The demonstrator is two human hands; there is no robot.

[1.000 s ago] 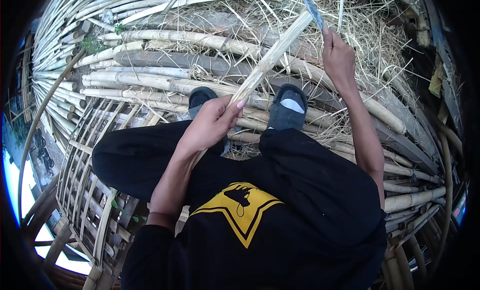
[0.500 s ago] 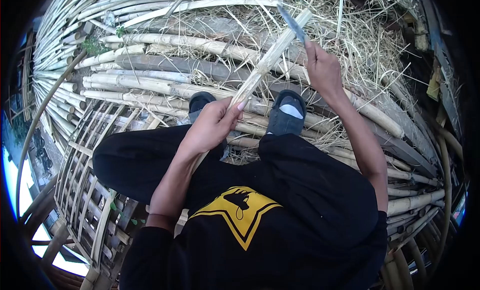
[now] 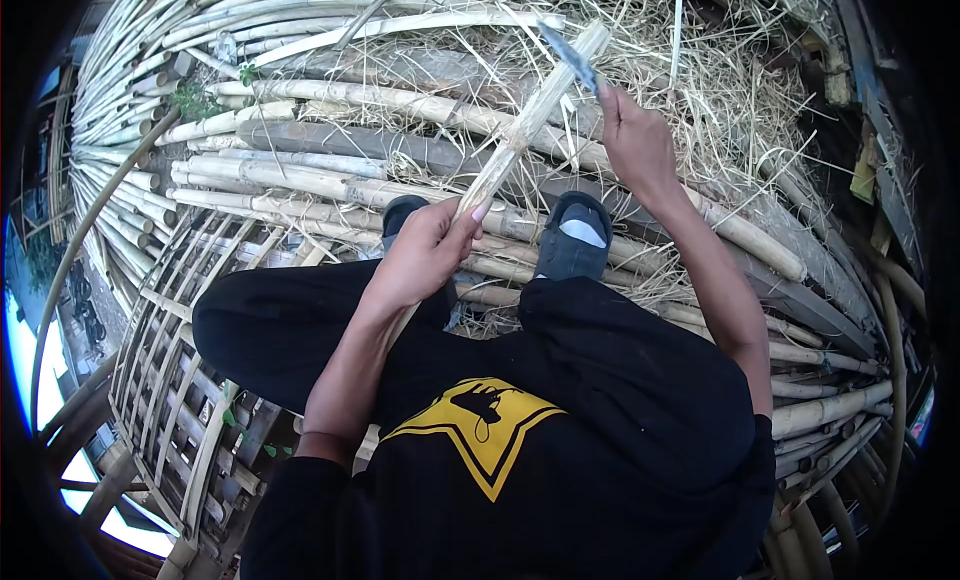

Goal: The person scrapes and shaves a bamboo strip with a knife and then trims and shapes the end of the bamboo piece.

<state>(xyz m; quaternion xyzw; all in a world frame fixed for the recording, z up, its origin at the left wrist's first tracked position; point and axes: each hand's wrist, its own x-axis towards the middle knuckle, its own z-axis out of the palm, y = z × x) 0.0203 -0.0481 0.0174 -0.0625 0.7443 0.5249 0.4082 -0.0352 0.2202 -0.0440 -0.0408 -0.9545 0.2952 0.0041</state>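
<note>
My left hand [image 3: 430, 242] is closed around the lower part of a pale split bamboo strip [image 3: 518, 130], which slants up and away to the right. Its near end runs back under my left forearm. In my right hand [image 3: 638, 138] is a knife [image 3: 568, 54], the handle mostly hidden by my fingers. The grey blade lies across the strip close to its far end. A thin sliver [image 3: 570, 130] shows beside the strip, below the blade; whether it is still attached I cannot tell.
Bamboo poles [image 3: 370, 95] lie in rows ahead, with straw-like shavings [image 3: 720, 90] heaped at the upper right. My sandalled foot [image 3: 575, 235] rests on the poles. A woven bamboo lattice [image 3: 185, 350] stands at the left. A curved pole [image 3: 85, 230] rises beyond it.
The strip's far end and the knife have shifted slightly left and down in view. The whole scene has also moved a little. Both hands keep their hold.
</note>
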